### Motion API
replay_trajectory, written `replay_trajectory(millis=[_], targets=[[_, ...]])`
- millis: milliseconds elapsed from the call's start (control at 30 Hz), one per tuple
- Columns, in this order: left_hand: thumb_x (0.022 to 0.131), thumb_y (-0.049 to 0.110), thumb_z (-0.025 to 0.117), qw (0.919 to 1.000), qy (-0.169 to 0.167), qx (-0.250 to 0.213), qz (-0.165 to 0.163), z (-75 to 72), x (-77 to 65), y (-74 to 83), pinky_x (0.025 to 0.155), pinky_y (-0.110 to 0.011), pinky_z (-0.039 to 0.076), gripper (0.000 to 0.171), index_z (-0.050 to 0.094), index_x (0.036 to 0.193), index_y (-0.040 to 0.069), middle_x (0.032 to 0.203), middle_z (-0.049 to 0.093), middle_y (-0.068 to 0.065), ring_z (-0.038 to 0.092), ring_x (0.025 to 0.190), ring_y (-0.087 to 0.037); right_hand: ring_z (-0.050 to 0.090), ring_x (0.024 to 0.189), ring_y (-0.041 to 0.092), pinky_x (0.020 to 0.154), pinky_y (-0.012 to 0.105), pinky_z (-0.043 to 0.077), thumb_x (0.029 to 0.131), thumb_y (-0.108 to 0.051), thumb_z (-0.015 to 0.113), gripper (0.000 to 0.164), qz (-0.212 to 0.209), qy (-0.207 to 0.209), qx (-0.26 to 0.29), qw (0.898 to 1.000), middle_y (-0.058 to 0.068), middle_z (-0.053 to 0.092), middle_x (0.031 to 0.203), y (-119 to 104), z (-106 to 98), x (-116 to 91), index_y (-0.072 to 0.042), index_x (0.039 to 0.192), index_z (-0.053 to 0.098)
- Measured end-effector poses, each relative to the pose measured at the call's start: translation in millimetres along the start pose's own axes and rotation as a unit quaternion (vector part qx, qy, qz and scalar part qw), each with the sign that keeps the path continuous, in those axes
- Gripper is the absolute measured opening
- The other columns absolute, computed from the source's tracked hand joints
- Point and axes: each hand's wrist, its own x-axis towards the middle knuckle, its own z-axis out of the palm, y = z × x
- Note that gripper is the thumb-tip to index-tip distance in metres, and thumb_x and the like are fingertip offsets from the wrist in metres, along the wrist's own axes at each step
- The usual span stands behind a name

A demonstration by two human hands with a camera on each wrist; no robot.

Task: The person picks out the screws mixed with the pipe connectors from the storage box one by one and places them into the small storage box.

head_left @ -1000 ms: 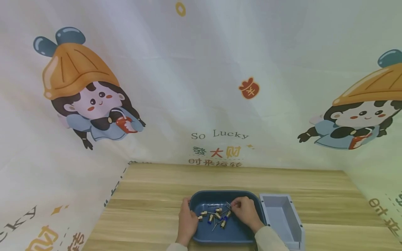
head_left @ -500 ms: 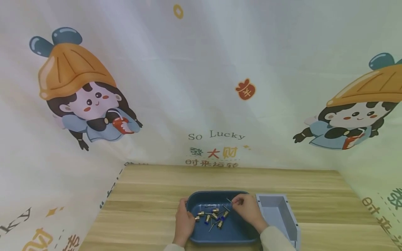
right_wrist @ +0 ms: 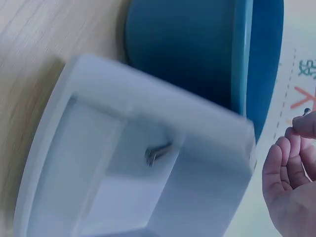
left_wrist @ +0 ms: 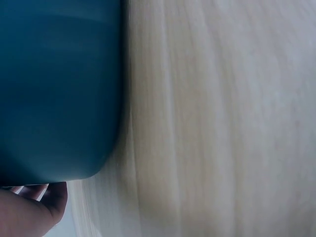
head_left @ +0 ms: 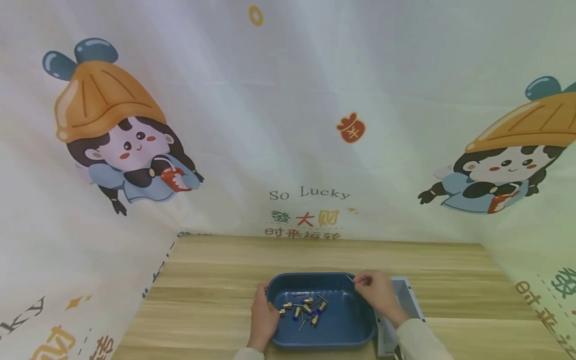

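Note:
My left hand (head_left: 264, 316) grips the left wall of a dark blue tray (head_left: 346, 320), thumb over the rim; in the left wrist view its fingers lie against the tray's side. Over the tray's back right corner, my right hand (head_left: 380, 295) pinches a thin metal screw (head_left: 350, 278) between thumb and fingertips. Only the screw's small head (right_wrist: 307, 111) shows in the right wrist view. Several brass fittings (head_left: 315, 320), some with blue ends, lie in the tray's left half among several loose screws (head_left: 302, 325).
A light grey bin (head_left: 416, 305) stands against the tray's right side, partly hidden by my right forearm. A short metal piece (right_wrist: 158, 153), blurred, lies inside it. Wooden tabletop (head_left: 216, 280) surrounds both, with a printed curtain (head_left: 234, 150) behind.
My right hand has lifted the screw away from the pile and moved right, from above the tray's middle to its right rim. The left hand keeps its hold on the tray.

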Motion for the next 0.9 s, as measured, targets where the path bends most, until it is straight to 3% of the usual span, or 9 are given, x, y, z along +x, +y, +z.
replay_trajectory(millis=[333,567,900], targets=[[0.074,-0.019,0.047,0.9999,-0.01,-0.007,-0.006,0.1,1.7,0.7,0.099,-0.058,0.041,0.047,0.049,0.119,-0.005,0.124,0.055,-0.03,0.051,0.117,-0.049,0.061,0.067,0.014,0.06,0.024,0.049,0.077,-0.003,0.065,0.007,0.037,0.011,-0.043,0.998,0.007,0.069,0.074,14,-25,-4,0.0,0.08,0.07],[0.076,-0.019,0.047,0.9998,-0.013,-0.01,-0.008,0.4,1.0,-1.0,0.098,-0.059,0.041,0.046,0.048,0.12,-0.005,0.124,0.054,-0.031,0.051,0.116,-0.049,0.06,0.065,0.013,0.057,0.022,0.048,0.076,-0.004,0.065,0.007,0.06,0.018,-0.033,0.998,0.009,0.069,0.074,22,-29,-10,0.0,0.079,0.069],[0.076,-0.019,0.046,0.9998,-0.008,-0.017,-0.005,1.2,0.2,-0.9,0.097,-0.058,0.042,0.045,0.048,0.119,-0.005,0.122,0.055,-0.03,0.052,0.115,-0.048,0.058,0.065,0.012,0.057,0.023,0.046,0.073,-0.002,0.063,0.008,0.055,0.026,-0.05,0.997,0.009,0.069,0.073,31,-33,-14,0.001,0.078,0.069]])
